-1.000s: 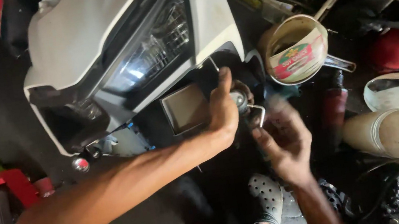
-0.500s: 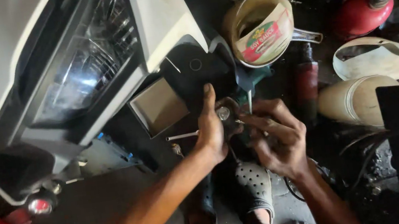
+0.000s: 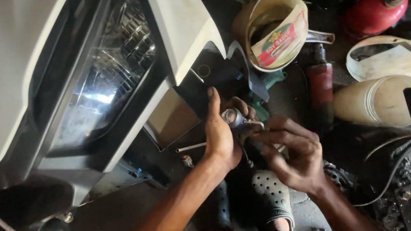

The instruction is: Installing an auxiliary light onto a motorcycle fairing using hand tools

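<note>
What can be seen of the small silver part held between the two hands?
The small silver part looks like shiny metal, rounded, with a bright glinting end facing the camera and a thin stem toward the right. The left hand cradles it; the right hand pinches its stem end. It sits just below the white headlight housing. Finer detail is too small to tell.

Dim, cluttered workshop floor [image 3: 124, 223], dark and grimy

Hidden and cut off

The left hand [image 3: 222, 137] covers much of the small metal part [image 3: 232, 118]; the white panel [image 3: 6, 68] runs past the frame's edge.
</note>
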